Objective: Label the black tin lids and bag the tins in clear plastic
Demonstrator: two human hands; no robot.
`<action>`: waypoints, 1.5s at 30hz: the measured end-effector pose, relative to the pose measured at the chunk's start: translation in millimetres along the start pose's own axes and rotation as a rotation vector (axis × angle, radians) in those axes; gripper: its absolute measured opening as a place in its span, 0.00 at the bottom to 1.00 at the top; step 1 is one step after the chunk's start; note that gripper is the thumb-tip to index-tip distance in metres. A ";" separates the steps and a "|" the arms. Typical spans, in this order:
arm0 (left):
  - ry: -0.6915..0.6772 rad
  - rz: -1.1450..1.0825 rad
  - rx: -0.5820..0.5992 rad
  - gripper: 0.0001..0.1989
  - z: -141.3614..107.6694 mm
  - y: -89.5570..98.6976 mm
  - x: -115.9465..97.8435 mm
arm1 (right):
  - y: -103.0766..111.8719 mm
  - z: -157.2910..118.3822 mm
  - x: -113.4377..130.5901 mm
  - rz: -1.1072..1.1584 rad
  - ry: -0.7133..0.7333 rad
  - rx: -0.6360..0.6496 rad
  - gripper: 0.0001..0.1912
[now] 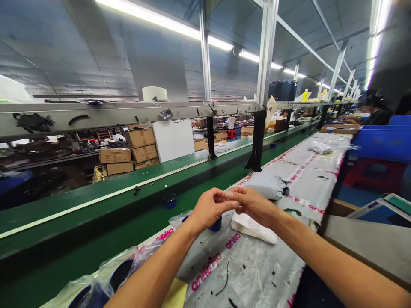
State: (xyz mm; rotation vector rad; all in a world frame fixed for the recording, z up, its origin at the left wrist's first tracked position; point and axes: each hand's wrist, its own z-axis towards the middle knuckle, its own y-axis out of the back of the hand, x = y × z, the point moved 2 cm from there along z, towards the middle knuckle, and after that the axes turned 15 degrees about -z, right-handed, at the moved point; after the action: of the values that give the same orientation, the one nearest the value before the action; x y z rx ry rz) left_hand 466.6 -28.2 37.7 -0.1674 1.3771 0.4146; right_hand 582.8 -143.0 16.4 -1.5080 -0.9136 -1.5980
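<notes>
My left hand (208,209) and my right hand (253,204) meet above the plastic-covered bench, fingertips pinched together. Whatever sits between them is too small to make out. Just below my left hand, a dark blue round object (216,225) is partly hidden. Under my right hand lies a folded white sheet or stack (253,227). A pale grey plastic bag (265,183) rests behind the hands. At the lower left, dark blue round containers (122,273) are in clear plastic, partly covered by my left forearm.
A green conveyor (128,239) runs along the left, with a small blue round item (170,201) on it. Metal posts (266,55) and a rail (122,112) stand beyond. Blue crates (382,143) and an open carton (369,244) are at right. A person (380,111) is farther back.
</notes>
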 end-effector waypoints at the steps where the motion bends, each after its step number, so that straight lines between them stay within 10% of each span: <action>1: 0.019 -0.046 -0.006 0.22 -0.9 2.3 1.1 | -4.6 1.5 -0.5 0.034 -0.017 0.064 0.21; 7: 0.108 -0.115 0.017 0.18 -4.8 17.8 4.1 | -8.3 7.5 3.1 0.031 -0.038 0.194 0.21; 15: 0.072 0.494 -0.319 0.05 -9.7 42.9 9.4 | 0.4 12.6 -7.8 -1.233 0.349 -0.418 0.04; 19: 0.015 0.831 -0.280 0.09 -12.4 40.0 9.5 | -4.5 21.2 -12.1 -1.474 0.445 -0.507 0.09; 31: 0.137 1.264 -0.035 0.10 -10.1 24.1 28.6 | -17.8 34.4 -53.6 -1.752 0.545 -0.343 0.06; 45: -0.044 1.307 0.182 0.12 -37.2 24.2 54.2 | -16.6 -3.9 -66.8 -1.891 0.835 -0.098 0.08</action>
State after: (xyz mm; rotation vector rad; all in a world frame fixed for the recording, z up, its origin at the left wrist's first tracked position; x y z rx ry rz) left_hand 430.7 -9.0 -19.3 0.9427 1.3202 1.3399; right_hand 568.4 -135.7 -50.7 0.6538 -1.7724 -2.9997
